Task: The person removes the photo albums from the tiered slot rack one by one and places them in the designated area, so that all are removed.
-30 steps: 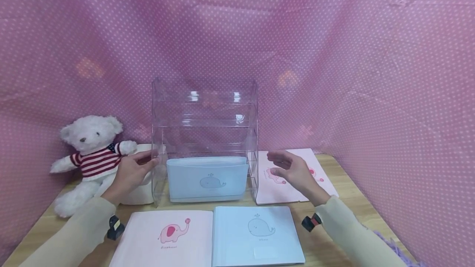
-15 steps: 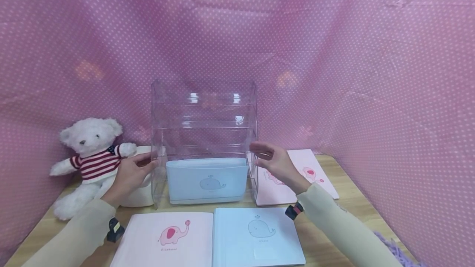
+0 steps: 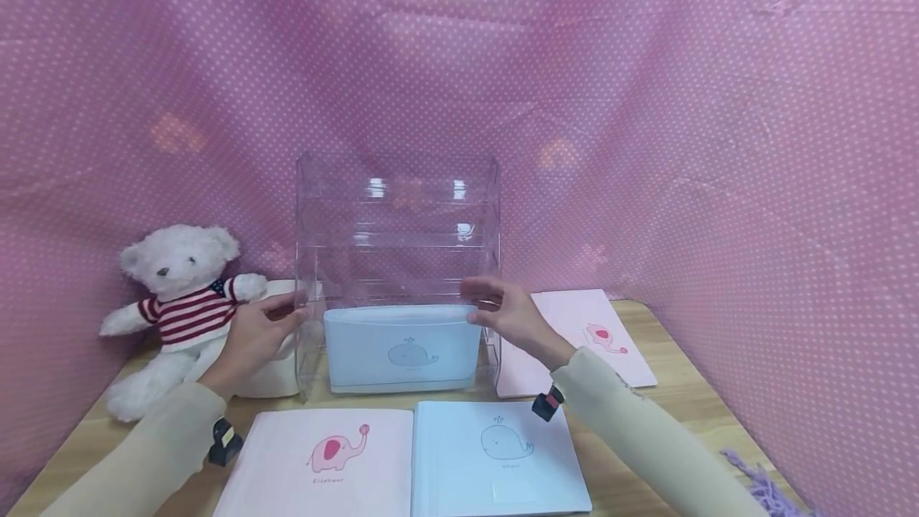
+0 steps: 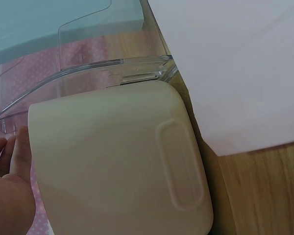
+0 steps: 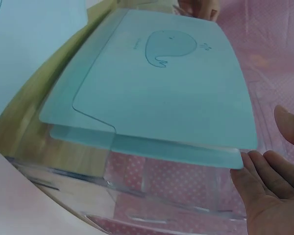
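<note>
A clear rack [image 3: 398, 262] with stepped tiers stands on the wooden table. In its front tier stands a light blue book [image 3: 366, 353] with a whale drawn on its cover, its covers bowed apart at the top. My left hand [image 3: 258, 337] holds the rack's left side panel, thumb and fingers on either side of the edge. My right hand [image 3: 513, 317] is at the book's upper right corner. In the right wrist view its fingertips [image 5: 237, 176] are right at the back cover's corner, with the thumb [image 5: 288, 126] held apart.
A pink elephant book [image 3: 266, 457] and another blue whale book [image 3: 459, 469] lie in front. Right of the rack lies a pink sheet-like book [image 3: 574, 301]. On the left sit a white teddy bear [image 3: 172, 258] and a cream container [image 4: 112, 161]. Purple yarn [image 3: 764, 493] lies bottom right.
My right hand has moved left from above the pink book on the right to the blue book's corner in the rack. My left hand stays at the rack's left side.
</note>
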A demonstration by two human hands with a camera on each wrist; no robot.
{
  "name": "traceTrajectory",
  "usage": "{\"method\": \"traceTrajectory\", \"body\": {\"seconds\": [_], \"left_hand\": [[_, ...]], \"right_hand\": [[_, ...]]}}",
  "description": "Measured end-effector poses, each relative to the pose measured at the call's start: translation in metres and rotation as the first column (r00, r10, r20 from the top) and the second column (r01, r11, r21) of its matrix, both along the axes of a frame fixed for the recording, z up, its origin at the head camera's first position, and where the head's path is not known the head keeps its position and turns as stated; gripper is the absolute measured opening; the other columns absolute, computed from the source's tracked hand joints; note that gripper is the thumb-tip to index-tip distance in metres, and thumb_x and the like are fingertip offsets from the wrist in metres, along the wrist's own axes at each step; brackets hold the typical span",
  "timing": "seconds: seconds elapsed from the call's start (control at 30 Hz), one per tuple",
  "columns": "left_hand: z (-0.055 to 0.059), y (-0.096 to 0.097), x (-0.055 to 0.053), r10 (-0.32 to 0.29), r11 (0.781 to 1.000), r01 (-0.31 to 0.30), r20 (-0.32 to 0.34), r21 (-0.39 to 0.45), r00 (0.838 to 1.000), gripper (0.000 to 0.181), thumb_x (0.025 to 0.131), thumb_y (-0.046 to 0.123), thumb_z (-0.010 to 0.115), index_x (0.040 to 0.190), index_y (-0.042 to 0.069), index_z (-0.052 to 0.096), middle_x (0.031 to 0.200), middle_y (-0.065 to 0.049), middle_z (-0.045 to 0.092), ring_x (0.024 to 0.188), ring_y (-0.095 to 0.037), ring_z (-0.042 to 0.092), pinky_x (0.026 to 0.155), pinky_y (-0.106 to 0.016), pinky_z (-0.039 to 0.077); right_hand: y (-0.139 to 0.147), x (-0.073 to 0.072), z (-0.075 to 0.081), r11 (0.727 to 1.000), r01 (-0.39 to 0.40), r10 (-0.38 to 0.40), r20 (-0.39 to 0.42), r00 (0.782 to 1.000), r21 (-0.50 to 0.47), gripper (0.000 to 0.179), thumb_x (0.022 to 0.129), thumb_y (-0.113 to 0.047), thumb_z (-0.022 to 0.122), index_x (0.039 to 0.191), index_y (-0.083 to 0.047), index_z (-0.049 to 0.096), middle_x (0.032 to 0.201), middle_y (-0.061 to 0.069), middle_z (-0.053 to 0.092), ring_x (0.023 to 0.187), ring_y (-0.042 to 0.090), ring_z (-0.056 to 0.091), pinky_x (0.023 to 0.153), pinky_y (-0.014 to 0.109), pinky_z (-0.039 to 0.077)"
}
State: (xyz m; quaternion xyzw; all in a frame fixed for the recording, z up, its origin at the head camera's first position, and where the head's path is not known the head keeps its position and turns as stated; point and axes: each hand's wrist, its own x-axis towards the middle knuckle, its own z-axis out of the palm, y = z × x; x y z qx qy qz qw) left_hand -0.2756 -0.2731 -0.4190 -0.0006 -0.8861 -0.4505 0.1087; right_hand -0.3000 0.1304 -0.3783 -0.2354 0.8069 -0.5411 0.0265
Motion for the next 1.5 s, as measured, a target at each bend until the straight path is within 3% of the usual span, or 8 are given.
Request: {"method": "traceTrajectory", "body": {"seconds": [0.3, 0.43, 0.53, 0.7, 1.03, 1.2, 1.3, 1.5], "left_hand": [[-0.001, -0.001, -0.003, 0.009, 1.000, -0.009, 0.001, 0.008, 1.000, 0.060, 0.098, 0.042, 0.066, 0.143, 0.003, 0.056, 0.139, -0.024, 0.063, 0.128, -0.040, 0.061, 0.094, -0.031, 0.060], [-0.001, -0.001, -0.003, 0.013, 1.000, -0.013, -0.019, 0.005, 1.000, 0.057, 0.098, 0.039, 0.066, 0.141, 0.002, 0.058, 0.137, -0.024, 0.064, 0.125, -0.039, 0.063, 0.086, -0.017, 0.060], [-0.002, -0.001, -0.004, 0.015, 1.000, -0.015, -0.053, -0.012, 0.998, 0.054, 0.098, 0.037, 0.068, 0.138, 0.002, 0.061, 0.132, -0.023, 0.067, 0.121, -0.037, 0.065, 0.078, -0.003, 0.053], [-0.002, 0.000, -0.004, 0.013, 1.000, -0.014, -0.069, -0.026, 0.998, 0.054, 0.097, 0.039, 0.069, 0.136, 0.002, 0.063, 0.129, -0.022, 0.069, 0.120, -0.033, 0.065, 0.075, 0.002, 0.047], [0.000, 0.000, -0.004, 0.011, 1.000, -0.011, -0.036, -0.012, 0.999, 0.056, 0.098, 0.040, 0.067, 0.139, 0.003, 0.060, 0.134, -0.023, 0.066, 0.125, -0.038, 0.063, 0.077, 0.000, 0.049], [0.000, -0.001, -0.003, 0.021, 1.000, -0.021, 0.014, -0.009, 1.000, 0.059, 0.098, 0.044, 0.066, 0.142, 0.005, 0.058, 0.139, -0.022, 0.063, 0.129, -0.040, 0.061, 0.088, -0.019, 0.060], [-0.001, -0.001, -0.003, 0.022, 1.000, -0.022, 0.030, -0.007, 0.999, 0.060, 0.098, 0.045, 0.065, 0.143, 0.006, 0.058, 0.141, -0.022, 0.062, 0.130, -0.040, 0.060, 0.095, -0.034, 0.061], [-0.002, -0.001, -0.004, 0.019, 1.000, -0.019, 0.027, -0.005, 0.999, 0.060, 0.098, 0.044, 0.065, 0.143, 0.005, 0.057, 0.141, -0.022, 0.062, 0.130, -0.041, 0.060, 0.095, -0.035, 0.060]], "right_hand": [[-0.010, -0.001, -0.005, 1.000, 0.016, -0.016, 0.041, 0.999, 0.015, 0.052, 0.089, -0.003, 0.074, 0.138, -0.014, 0.061, 0.141, 0.007, 0.065, 0.134, 0.027, 0.060, 0.113, 0.040, 0.051], [-0.018, -0.002, -0.011, 1.000, 0.016, -0.018, 0.069, 0.997, 0.024, 0.051, 0.087, -0.004, 0.075, 0.136, -0.016, 0.063, 0.139, 0.005, 0.067, 0.132, 0.026, 0.062, 0.111, 0.042, 0.053], [-0.024, -0.001, -0.017, 0.999, 0.020, -0.023, 0.081, 0.996, 0.044, 0.051, 0.086, -0.007, 0.078, 0.134, -0.018, 0.065, 0.138, 0.003, 0.068, 0.131, 0.026, 0.062, 0.112, 0.045, 0.052], [-0.034, 0.000, -0.027, 0.997, 0.029, -0.035, 0.078, 0.996, 0.073, 0.054, 0.084, -0.014, 0.081, 0.134, -0.021, 0.065, 0.138, 0.001, 0.067, 0.126, 0.027, 0.064, 0.112, 0.051, 0.050], [-0.042, 0.000, -0.040, 0.997, 0.077, -0.078, 0.050, 0.996, 0.018, 0.054, 0.081, -0.012, 0.083, 0.132, -0.016, 0.068, 0.128, 0.005, 0.073, 0.112, 0.023, 0.070, 0.100, 0.044, 0.058], [-0.045, -0.001, -0.045, 0.994, 0.108, -0.108, 0.023, 0.994, -0.018, 0.046, 0.081, -0.013, 0.085, 0.125, -0.014, 0.072, 0.123, 0.005, 0.074, 0.108, 0.021, 0.071, 0.094, 0.036, 0.060], [-0.046, -0.001, -0.047, 0.990, 0.139, -0.139, -0.009, 0.990, -0.016, 0.041, 0.081, -0.015, 0.085, 0.120, -0.016, 0.074, 0.120, 0.004, 0.075, 0.107, 0.020, 0.072, 0.092, 0.034, 0.061], [-0.048, -0.001, -0.048, 0.985, 0.170, -0.170, -0.066, 0.983, -0.006, 0.037, 0.082, -0.016, 0.084, 0.117, -0.016, 0.074, 0.117, 0.003, 0.076, 0.106, 0.022, 0.071, 0.092, 0.038, 0.061]]}}
